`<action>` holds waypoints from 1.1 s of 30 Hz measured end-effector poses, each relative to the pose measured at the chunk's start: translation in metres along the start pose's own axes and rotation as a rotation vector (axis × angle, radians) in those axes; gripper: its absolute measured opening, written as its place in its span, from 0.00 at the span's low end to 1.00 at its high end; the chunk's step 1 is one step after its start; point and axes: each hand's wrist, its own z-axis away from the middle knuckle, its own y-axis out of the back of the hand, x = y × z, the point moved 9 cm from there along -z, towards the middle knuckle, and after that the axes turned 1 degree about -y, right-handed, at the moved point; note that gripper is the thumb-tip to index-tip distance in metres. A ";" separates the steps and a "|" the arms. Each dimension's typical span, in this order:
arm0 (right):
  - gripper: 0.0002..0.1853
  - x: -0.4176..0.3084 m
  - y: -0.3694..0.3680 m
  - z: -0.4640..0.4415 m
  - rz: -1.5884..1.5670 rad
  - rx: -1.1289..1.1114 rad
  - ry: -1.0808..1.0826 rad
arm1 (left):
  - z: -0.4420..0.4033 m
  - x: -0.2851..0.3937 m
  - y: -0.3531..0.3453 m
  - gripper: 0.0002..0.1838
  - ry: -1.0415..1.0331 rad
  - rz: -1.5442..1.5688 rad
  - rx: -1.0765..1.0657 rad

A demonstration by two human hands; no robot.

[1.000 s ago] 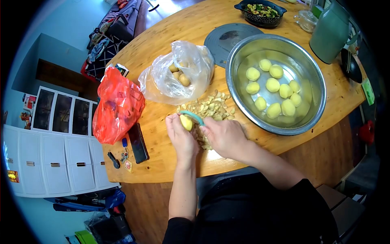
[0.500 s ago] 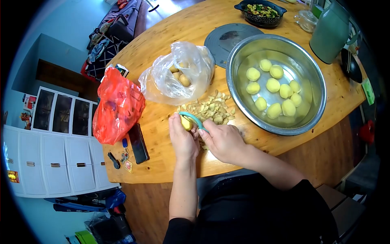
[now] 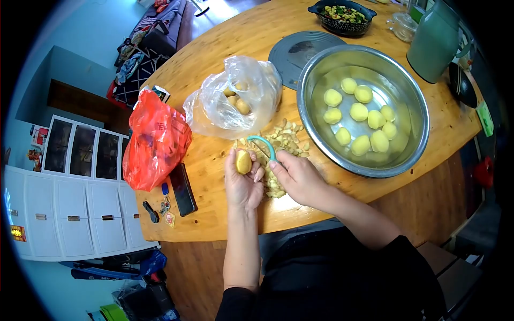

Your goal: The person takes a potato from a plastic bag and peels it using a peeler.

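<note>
Your left hand (image 3: 244, 187): grip clamped on 1 yellow-brown oval potato (image 3: 243, 162). Your right hand (image 3: 300, 178): grip wrapped around 1 teal curved peeler (image 3: 270, 146), near potato. Both above brown wooden desk (image 3: 213, 206), beside thin pale peelings (image 3: 288, 140).

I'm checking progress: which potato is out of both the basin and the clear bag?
The potato in the left hand; every other one in view lies in the metal basin or the clear bag.

No text is legible, even on the red bag (image 3: 154, 150)
</note>
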 end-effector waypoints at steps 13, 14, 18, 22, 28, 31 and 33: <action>0.11 -0.040 -0.010 0.017 0.337 0.070 0.342 | 0.009 0.004 -0.005 0.21 -0.121 -0.129 0.170; 0.10 -0.041 -0.011 0.018 0.357 0.074 0.348 | 0.008 0.004 -0.005 0.21 -0.133 -0.140 0.156; 0.10 -0.045 -0.013 0.020 0.404 0.070 0.371 | 0.009 0.006 -0.007 0.19 -0.182 -0.184 0.162; 0.09 -0.046 -0.009 0.018 0.438 0.054 0.337 | 0.012 0.009 -0.004 0.16 -0.217 -0.267 0.234; 0.11 -0.015 0.006 -0.006 0.417 0.016 0.098 | 0.016 0.011 -0.011 0.14 -0.237 -0.356 0.108; 0.13 -0.017 0.011 -0.005 0.344 0.015 0.072 | 0.013 0.015 -0.010 0.16 -0.272 -0.392 0.060; 0.13 -0.021 0.007 -0.002 0.341 0.012 0.115 | 0.014 0.015 -0.013 0.15 -0.265 -0.376 0.072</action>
